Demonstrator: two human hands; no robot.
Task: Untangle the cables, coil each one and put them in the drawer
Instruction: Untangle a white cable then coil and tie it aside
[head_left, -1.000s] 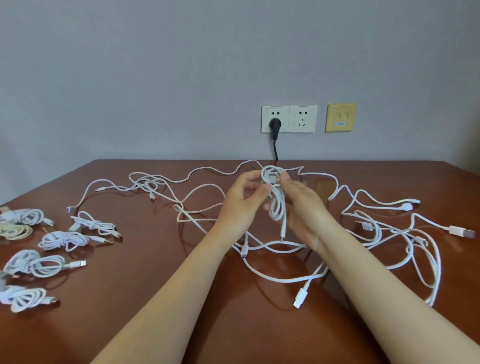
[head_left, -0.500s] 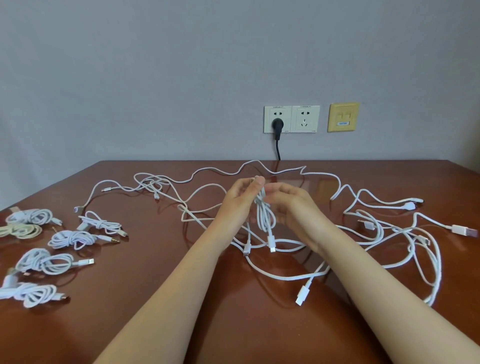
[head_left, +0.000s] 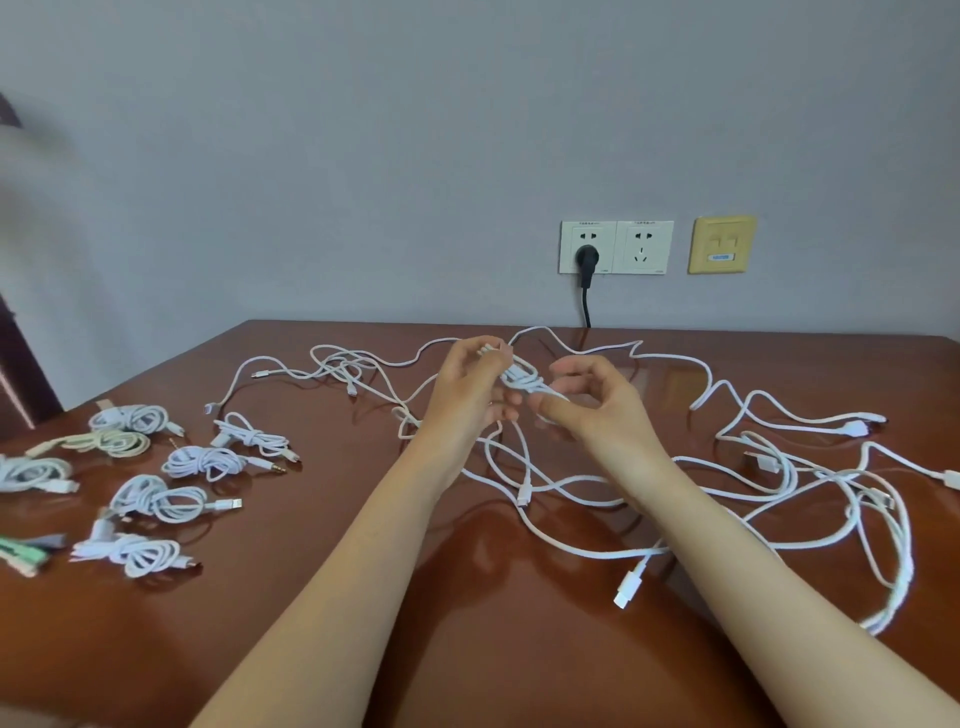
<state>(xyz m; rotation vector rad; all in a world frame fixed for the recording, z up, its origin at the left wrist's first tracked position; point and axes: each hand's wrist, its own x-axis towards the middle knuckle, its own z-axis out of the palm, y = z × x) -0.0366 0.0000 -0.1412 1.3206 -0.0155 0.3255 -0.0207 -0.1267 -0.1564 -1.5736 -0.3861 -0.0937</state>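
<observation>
While coiled white cable bundles sit at 9 o'clock, the left hand pinches a half-wound white cable. The right hand is curled, grip unclear. The loose white cable tangle at 3 o'clock is left to do.

glossy polished wood table, smooth white cables

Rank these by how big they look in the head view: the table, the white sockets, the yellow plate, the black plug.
1. Table
2. White sockets
3. Yellow plate
4. Black plug

The three wall items share one distance, so their order is safe.
</observation>
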